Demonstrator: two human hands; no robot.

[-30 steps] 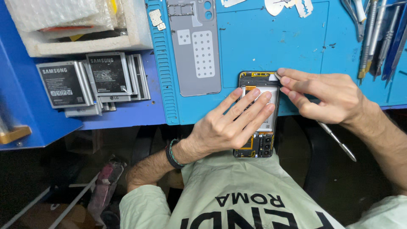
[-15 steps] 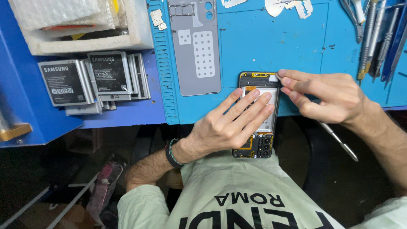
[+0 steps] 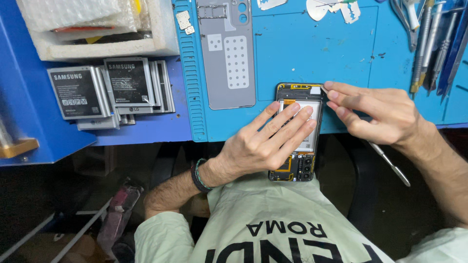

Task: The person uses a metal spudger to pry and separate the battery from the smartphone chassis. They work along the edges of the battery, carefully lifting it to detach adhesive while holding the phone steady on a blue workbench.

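Observation:
An opened smartphone (image 3: 296, 93) lies back-side up, half on the blue work mat (image 3: 312, 53) and half over the table's front edge. Its white battery and lower circuit board show. My left hand (image 3: 265, 143) lies flat across the battery, fingers spread, pressing the phone down. My right hand (image 3: 378, 114) pinches a thin metal pry tool (image 3: 390, 164), with its tip at the phone's upper right corner and the handle trailing down to the right.
The phone's grey back cover (image 3: 229, 53) lies on the mat to the left. Several phone batteries (image 3: 109, 90) are stacked on the blue bench at left, below a white foam tray (image 3: 97, 46). Screwdrivers and tweezers (image 3: 431, 44) line the mat's right side.

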